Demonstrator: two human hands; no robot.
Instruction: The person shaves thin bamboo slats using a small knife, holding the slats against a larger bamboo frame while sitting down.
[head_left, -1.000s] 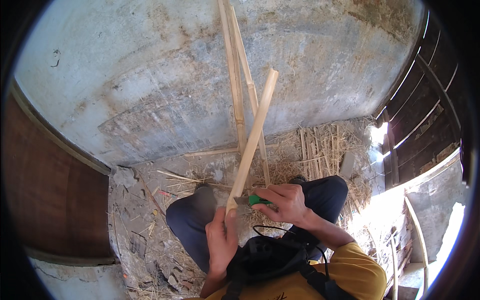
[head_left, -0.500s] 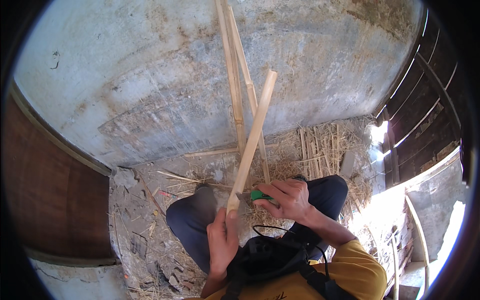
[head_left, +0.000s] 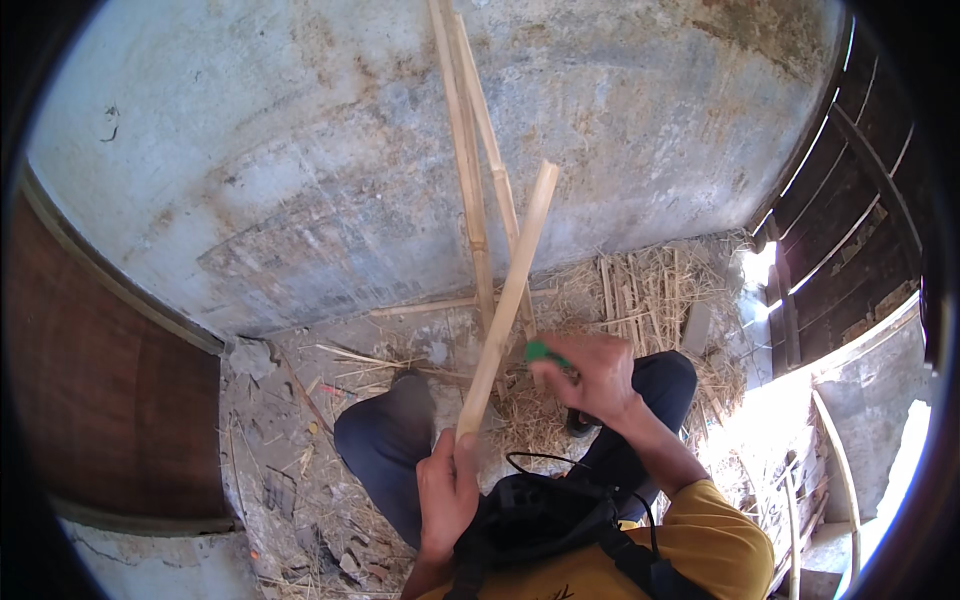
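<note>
A pale split bamboo strip slants up and away from me, its far end raised in front of the wall. My left hand is closed around its near end, the thumb lying along the top. To the right of the strip, apart from it, my right hand grips a green-handled knife. Motion blurs the knife, and its blade cannot be made out now. Both hands are above my bent knees.
Two long bamboo poles lean against the stained wall ahead. Straw and shavings litter the ground, with a pile of thin bamboo sticks at the right. A brown wooden panel stands at the left. A black bag rests on my lap.
My right hand with the knife has moved right and slightly up, away from the strip. The strip's far end has dropped a little; my left hand has kept its hold.
</note>
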